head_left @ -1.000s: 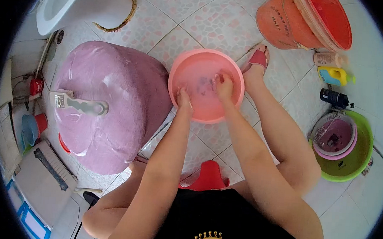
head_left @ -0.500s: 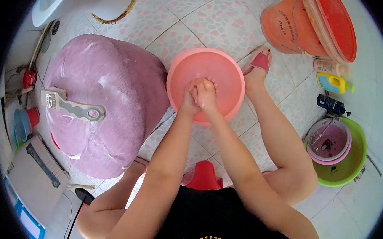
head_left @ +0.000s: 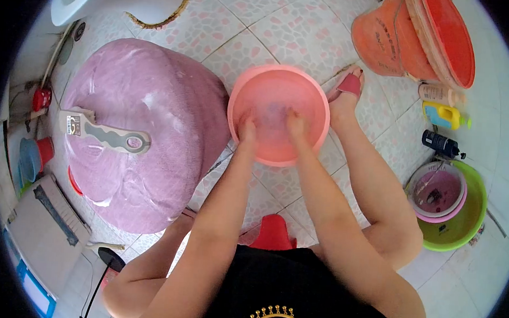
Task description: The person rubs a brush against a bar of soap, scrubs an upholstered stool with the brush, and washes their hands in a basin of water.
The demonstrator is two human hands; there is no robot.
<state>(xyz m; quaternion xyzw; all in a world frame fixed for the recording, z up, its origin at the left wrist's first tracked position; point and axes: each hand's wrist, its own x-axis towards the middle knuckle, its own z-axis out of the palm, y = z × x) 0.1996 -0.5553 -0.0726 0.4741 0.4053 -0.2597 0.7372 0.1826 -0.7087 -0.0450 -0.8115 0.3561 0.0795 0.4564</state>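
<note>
A pink plastic basin (head_left: 322, 105) holding cloudy water stands on the tiles between my feet. My left hand (head_left: 247, 126) is dipped in at its left side, and my right hand (head_left: 296, 125) is dipped in at its right side. The hands are apart, with pale, murky water between them. Their fingers look loosely extended, though water and motion blur the tips. I see nothing held in either hand. Left of the basin is a big purple cloth-covered bundle (head_left: 171, 97) with white foam smears. A grey-and-white brush (head_left: 109, 135) lies on top of it.
An orange bucket (head_left: 381, 42) stands at upper right. Below it are a yellow-capped bottle (head_left: 441, 115), a dark bottle (head_left: 439, 143) and stacked basins inside a green basin (head_left: 473, 211). A red stool (head_left: 273, 232) is beneath me. The white toilet base (head_left: 153, 7) is at upper left.
My hands were clasped together above the middle of the basin. Now they have separated and gone down into the water, one to each side. The view has shifted slightly.
</note>
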